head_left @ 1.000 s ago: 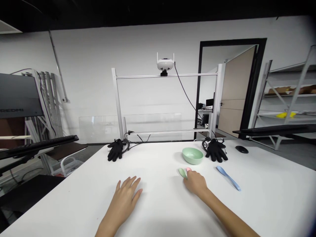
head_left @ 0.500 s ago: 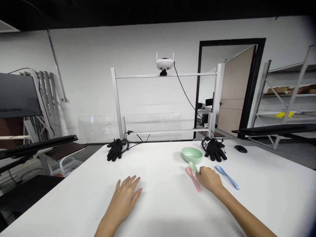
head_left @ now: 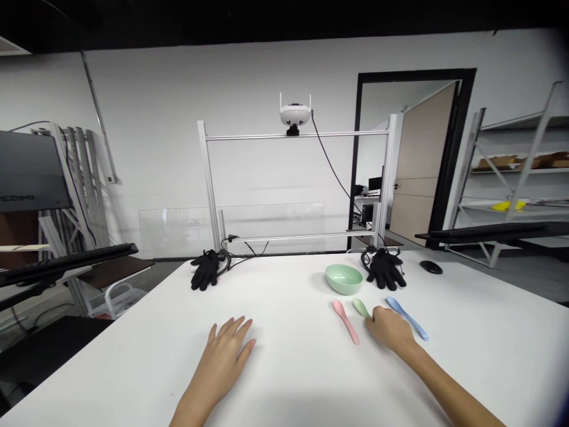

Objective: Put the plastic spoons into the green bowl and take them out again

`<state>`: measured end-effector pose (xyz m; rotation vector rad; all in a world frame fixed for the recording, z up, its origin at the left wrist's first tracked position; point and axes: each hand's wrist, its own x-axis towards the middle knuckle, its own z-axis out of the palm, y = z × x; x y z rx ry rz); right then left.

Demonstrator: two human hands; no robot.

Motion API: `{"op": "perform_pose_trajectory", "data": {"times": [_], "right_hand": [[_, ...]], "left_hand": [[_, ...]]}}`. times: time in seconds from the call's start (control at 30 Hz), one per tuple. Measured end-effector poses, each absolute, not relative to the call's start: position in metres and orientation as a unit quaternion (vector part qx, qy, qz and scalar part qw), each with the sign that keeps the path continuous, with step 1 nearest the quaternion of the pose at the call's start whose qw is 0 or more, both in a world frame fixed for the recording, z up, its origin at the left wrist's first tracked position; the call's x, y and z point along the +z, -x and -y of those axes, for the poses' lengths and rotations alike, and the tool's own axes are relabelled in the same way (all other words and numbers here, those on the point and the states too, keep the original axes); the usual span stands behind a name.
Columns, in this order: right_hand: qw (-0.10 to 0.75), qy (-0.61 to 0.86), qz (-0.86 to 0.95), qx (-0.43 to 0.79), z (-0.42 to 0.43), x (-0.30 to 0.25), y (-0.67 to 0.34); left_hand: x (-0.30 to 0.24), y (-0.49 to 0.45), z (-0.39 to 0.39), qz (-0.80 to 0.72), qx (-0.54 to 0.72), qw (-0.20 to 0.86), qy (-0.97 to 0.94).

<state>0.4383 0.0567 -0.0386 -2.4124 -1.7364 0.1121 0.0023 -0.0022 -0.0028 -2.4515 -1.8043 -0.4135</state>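
Green spoon (head_left: 360, 307) lies flat on the table (head_left: 284, 379), just in front of and to the right of the pale green bowl (head_left: 344, 279), its handle end running under the right hand (head_left: 390, 330). That hand's fingers (head_left: 376, 315) are loosely curled and touch the spoon; whether they pinch it, I cannot tell. A pink spoon (head_left: 345, 321) lies to its left, and a blue spoon (head_left: 406, 317) lies just beyond the hand, both in front of the bowl. The left hand (head_left: 226, 349), well left of the bowl, rests palm down on the table with fingers spread, holding nothing. Behind and right of the bowl sits a black glove (head_left: 384, 269).
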Motion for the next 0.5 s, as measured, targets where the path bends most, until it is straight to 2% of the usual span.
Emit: {"op": "perform_pose_trajectory", "data": {"times": [0.5], "right_hand": [[0.071,0.808,0.584,0.038,-0.0558,-0.0413,-0.4374]], "left_hand": [[-0.0006,-0.0030,0.0036,0.588,-0.129,0.030,0.798]]}}
